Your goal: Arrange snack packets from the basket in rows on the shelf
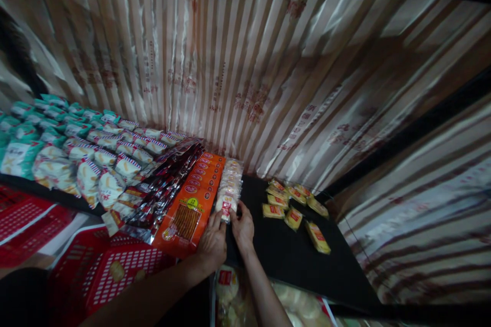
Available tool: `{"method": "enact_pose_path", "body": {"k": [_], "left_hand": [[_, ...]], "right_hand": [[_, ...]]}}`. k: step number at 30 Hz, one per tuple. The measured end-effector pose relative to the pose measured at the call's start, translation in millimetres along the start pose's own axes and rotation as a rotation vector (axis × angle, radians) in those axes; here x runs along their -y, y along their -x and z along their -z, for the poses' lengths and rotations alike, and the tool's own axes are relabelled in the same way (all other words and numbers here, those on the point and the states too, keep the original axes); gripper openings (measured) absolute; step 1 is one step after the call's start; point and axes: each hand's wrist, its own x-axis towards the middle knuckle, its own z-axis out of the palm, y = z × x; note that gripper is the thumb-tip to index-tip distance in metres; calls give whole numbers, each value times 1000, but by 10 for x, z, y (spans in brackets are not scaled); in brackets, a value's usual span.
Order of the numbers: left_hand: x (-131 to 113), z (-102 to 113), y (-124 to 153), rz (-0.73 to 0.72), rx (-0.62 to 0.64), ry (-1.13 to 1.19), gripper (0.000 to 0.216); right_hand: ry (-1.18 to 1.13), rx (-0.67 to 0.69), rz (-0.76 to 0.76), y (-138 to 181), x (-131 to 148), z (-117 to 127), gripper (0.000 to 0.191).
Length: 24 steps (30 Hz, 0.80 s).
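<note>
Hands at the cracker row [230, 184] on the shelf [276, 250].
Head view: nudged sideways, the row could topple onto the orange packs [194, 199]. Left hand [213, 242] and right hand [243, 226], fingers half curled, touch its front pack [226, 208] from either side; gripping or only pressing, I cannot tell.

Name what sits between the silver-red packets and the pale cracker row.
Orange packs fill the stretch between silver-red packets and cracker row, in the head view.

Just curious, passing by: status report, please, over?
Left hand, right hand both at front of cracker row, grip unclear. Orange packets alongside; yellow packets apart.
</note>
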Motion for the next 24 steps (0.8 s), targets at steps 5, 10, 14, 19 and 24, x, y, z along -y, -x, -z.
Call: {"method": "enact_pose_path", "body": {"k": [5, 10, 14, 19, 24], "left_hand": [[21, 4, 21, -26, -2, -31, 63], [-16, 123, 172, -87, -33, -31, 51], [-75, 251, 329, -136, -17, 13, 42], [-133, 228, 517, -144, 66, 66, 39], [-214, 198, 678, -151, 137, 103, 38]], "right_hand": [[-7, -19, 64, 43, -37, -5, 59], [-12, -148, 183, 355, -51, 220, 54], [48, -252, 219, 779, -219, 537, 48], [232, -261, 287, 1272, -750, 834, 46], [394, -118, 526, 1419, -1153, 1054, 42]]}}
